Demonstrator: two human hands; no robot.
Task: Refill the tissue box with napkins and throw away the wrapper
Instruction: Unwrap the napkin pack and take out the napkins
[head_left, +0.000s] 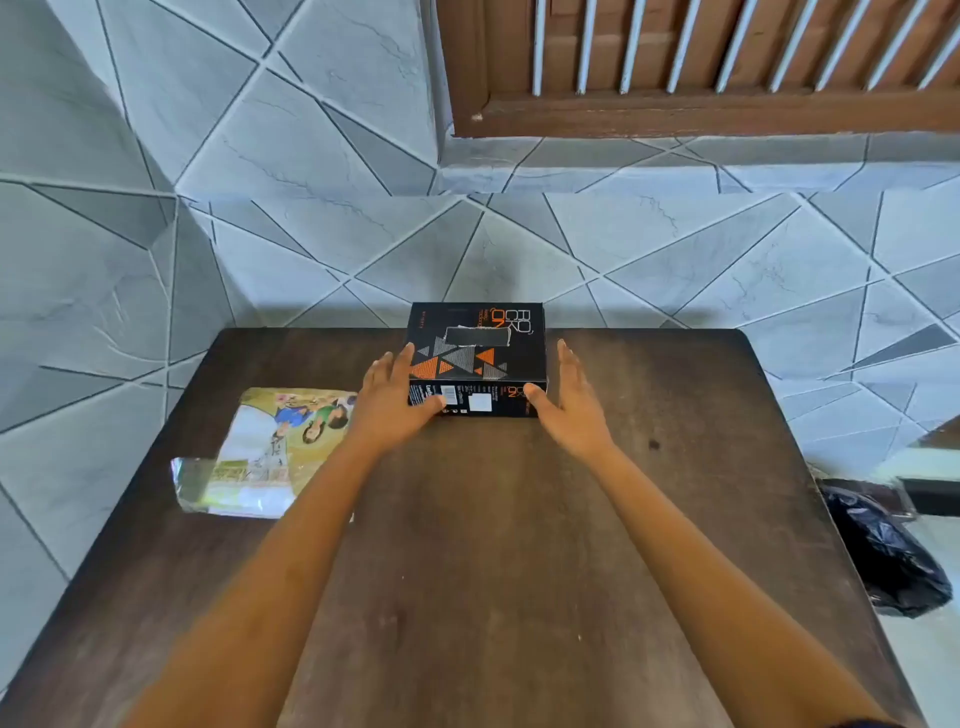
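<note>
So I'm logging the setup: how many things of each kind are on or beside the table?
Tissue box: 1
Wrapped napkin pack: 1
Black rubbish bag, on the floor beside the table: 1
Total: 3

Dark wooden table (467, 545) bearing tissue box (478, 358), napkin pack (265, 452)

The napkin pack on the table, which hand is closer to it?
Left. The left hand rests on the black tissue box's near-left corner, just right of the napkin pack. The right hand is at the box's right side, farther away.
</note>
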